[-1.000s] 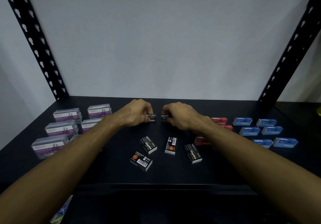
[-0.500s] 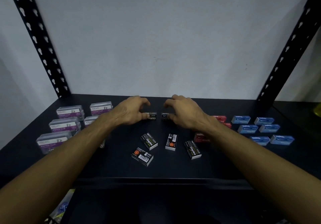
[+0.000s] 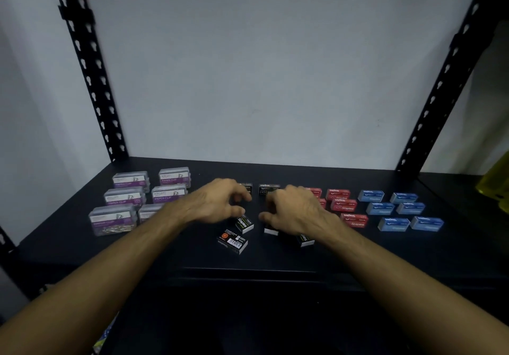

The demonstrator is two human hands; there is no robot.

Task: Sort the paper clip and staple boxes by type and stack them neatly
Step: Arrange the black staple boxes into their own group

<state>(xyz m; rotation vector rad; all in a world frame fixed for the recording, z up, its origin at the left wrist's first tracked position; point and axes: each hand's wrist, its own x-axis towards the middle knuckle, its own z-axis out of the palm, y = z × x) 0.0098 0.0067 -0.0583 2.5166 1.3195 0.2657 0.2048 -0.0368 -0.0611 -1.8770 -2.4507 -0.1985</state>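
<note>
Reading "Staples" on black box point(image 3: 244, 223), "PAPER CLIP" cases point(image 3: 124, 196), both hands' grips blurred, perhaps apart

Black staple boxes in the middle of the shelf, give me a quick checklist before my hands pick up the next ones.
1. Left hand free: ok, fingers curled, nothing held.
2. Right hand free: cannot tell, it covers a black cardboard staple box.
3. Two black boxes at the back set side by side: ok.
4. Loose black boxes within reach: ok, one with a barcode lies nearest.
5. Loose black boxes aligned: not ok, they lie at different angles.
6. Red staple boxes, blue staple boxes and clear paper clip boxes grouped apart: ok.
</note>
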